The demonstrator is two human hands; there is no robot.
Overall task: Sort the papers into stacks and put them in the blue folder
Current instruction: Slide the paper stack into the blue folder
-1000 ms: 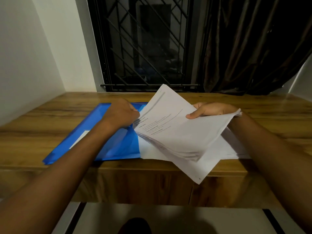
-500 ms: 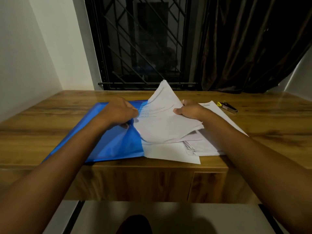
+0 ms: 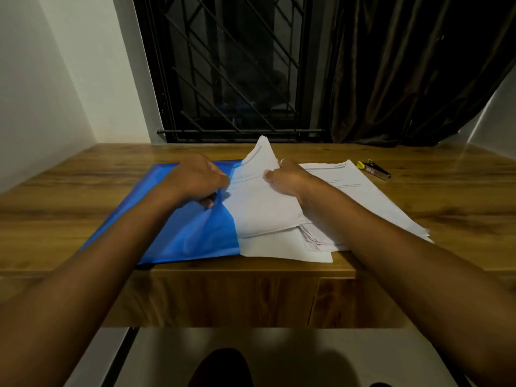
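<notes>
My left hand point(image 3: 201, 180) is pinching the blue folder point(image 3: 190, 233) at its right edge, the folder lying lengthwise left-right. My right hand point(image 3: 287, 177) is gripping the paper stack point(image 3: 259, 202), its far corner pointing up.

papers point(image 3: 265, 208): print too small to read | blue folder point(image 3: 190, 233): right part hidden under sheets | left hand point(image 3: 195, 177): most fingertips curled under, unseen | yellow-tipped tool point(image 3: 374, 170): too small to identify

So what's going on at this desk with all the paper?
A person is filing papers. The left hand grips the open edge of the blue folder, and the right hand pinches a bundle of papers, tilted up, right at that opening. A further stack of papers lies on the wooden desk beside the folder, not yet put away. A small yellow-tipped tool sits behind it.
</notes>
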